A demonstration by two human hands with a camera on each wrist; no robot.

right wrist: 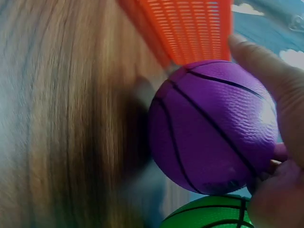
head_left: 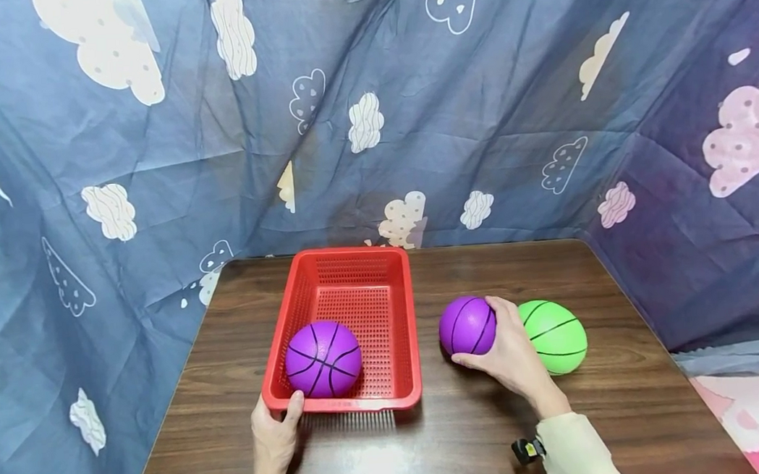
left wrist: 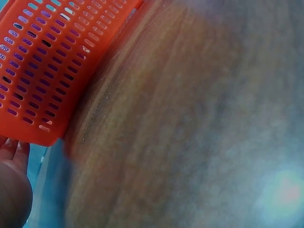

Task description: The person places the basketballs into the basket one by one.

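Observation:
A red perforated plastic basket [head_left: 404, 322] stands left of the table's middle, with one purple ball [head_left: 324, 359] with black basketball lines in its near left corner. My left hand [head_left: 276, 435] grips the basket's near left corner, thumb over the rim. In the left wrist view its fingers touch the basket's perforated wall [left wrist: 47, 61]. To the right of the basket, my right hand [head_left: 513, 348] holds a second purple ball [head_left: 466, 326], thumb on its near side and fingers over its far right side; the right wrist view shows this ball [right wrist: 209, 128] close up. A green ball [head_left: 555, 336] lies just right of that hand.
The dark wood-grain table [head_left: 496, 440] carries everything. A blue cloth with cloud prints [head_left: 509, 113] hangs behind its back edge and along both sides. A small black device [head_left: 527, 450] sits at the right wrist, by the cream sleeve [head_left: 578, 449].

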